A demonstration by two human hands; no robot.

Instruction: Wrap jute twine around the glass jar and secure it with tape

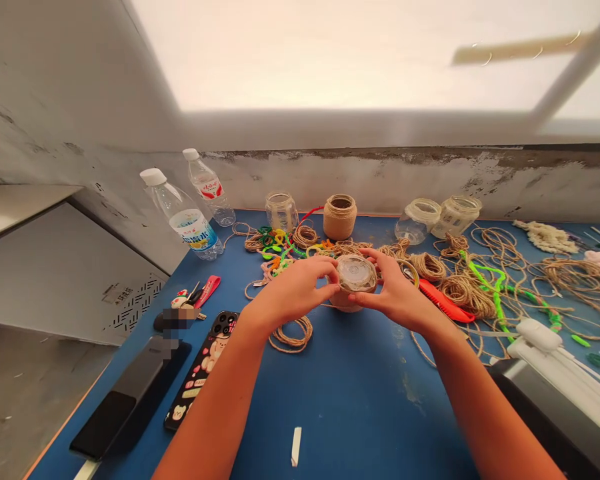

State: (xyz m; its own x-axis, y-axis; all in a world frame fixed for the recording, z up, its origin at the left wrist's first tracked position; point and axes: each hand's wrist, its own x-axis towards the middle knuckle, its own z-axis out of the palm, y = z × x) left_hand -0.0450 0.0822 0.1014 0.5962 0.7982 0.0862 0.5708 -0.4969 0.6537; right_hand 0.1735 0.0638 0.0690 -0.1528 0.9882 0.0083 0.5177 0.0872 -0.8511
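Note:
Between my hands a twine-wrapped jar point(357, 273) stands with its round glass base facing up. My left hand point(300, 287) presses thumb and fingers together at the jar's left edge, where a strand of twine seems to run. On the opposite side, my right hand point(393, 293) grips the jar with its thumb in front and fingers behind. A coil of twine point(293, 335) lies on the table just below my left wrist. Behind the held jar is another twine-covered jar point(339, 219), upright with its mouth open.
Glass jars point(281, 212) and plastic bottles point(195, 227) line the back. Twine bundles point(467, 297), coloured pipe cleaners and a red cutter point(445, 301) lie to the right. Phones point(130, 400) and keys point(197, 300) are at left. A paper scrap point(296, 447) lies in front on the blue table point(350, 400).

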